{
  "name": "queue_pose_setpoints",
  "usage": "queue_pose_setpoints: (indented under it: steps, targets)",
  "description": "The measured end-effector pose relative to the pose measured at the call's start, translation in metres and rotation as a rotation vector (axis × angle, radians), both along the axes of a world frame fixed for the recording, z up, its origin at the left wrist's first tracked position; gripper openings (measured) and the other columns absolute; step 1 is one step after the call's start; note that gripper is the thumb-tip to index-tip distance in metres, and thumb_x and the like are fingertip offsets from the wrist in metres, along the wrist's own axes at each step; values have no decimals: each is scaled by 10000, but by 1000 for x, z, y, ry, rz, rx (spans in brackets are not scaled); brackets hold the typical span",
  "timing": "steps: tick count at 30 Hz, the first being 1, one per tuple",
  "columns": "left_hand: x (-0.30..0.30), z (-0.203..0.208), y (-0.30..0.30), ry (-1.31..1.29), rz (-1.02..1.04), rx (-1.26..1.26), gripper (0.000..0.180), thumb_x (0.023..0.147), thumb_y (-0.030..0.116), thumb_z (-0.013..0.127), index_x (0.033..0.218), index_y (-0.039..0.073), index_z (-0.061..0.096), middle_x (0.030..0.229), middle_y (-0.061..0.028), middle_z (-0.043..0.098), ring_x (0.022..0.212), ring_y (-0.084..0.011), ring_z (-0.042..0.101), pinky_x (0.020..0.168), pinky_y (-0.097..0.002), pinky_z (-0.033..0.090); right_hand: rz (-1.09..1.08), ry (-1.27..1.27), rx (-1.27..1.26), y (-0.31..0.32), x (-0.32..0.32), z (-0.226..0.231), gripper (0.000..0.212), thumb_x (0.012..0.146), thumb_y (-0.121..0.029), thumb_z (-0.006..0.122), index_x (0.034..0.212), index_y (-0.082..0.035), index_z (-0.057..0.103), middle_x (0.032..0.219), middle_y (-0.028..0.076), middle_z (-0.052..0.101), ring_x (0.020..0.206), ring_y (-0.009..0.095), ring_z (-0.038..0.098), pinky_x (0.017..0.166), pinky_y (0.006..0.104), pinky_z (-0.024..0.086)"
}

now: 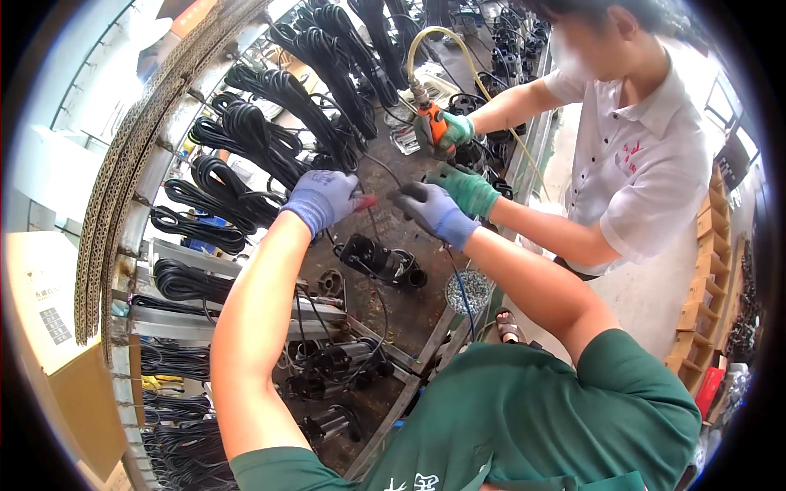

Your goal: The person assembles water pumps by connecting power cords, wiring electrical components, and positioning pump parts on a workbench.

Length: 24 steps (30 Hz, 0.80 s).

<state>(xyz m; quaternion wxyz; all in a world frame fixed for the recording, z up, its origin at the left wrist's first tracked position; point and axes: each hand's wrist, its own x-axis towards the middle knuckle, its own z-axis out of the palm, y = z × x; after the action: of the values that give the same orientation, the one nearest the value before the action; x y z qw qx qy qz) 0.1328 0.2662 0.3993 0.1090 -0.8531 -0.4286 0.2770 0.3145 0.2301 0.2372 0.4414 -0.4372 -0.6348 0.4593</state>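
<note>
My left hand point(323, 199), in a pale purple glove, is closed above the bench. A small red piece point(365, 202) shows at its fingertips; I cannot tell what it is. Facing it, my right hand point(438, 214), gloved with dark fingers, is closed on a black cable point(381, 167). Below both hands lies a black pump-like unit point(377, 258) on its side. A co-worker's green-gloved hand point(465, 186) is right beside my right hand. The co-worker's other hand point(446, 135) grips an orange power tool point(432, 119) with a yellow hose.
Coiled black cables point(254, 135) hang along the rack at left. A round container of small metal fasteners point(468, 292) stands by the bench's right edge. More motor units point(340, 360) lie nearer me. Cardboard boxes point(82, 385) are at far left, wooden bins point(700, 286) at far right.
</note>
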Motion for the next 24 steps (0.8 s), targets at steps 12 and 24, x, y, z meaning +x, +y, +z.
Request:
queue_pose_setpoints:
  steps: [12,24]
  targets:
    - [5,-58,91,-1745,743,-317,184,911,76,724,1088,84,677,905,-23,694,728,-101,636,589,-252,532,194,1092,-375,10,18,-12,435,874,-114,758,1268,-7,609,1010,66,711,761,114,616,667,247,490]
    - [0,-44,29,-2010,628,-801,140,911,77,734,1015,42,647,968,-41,675,947,-170,675,902,-329,572,443,984,-478,41,25,16,130,949,-150,671,1068,-99,669,902,-23,653,625,24,455,517,190,317]
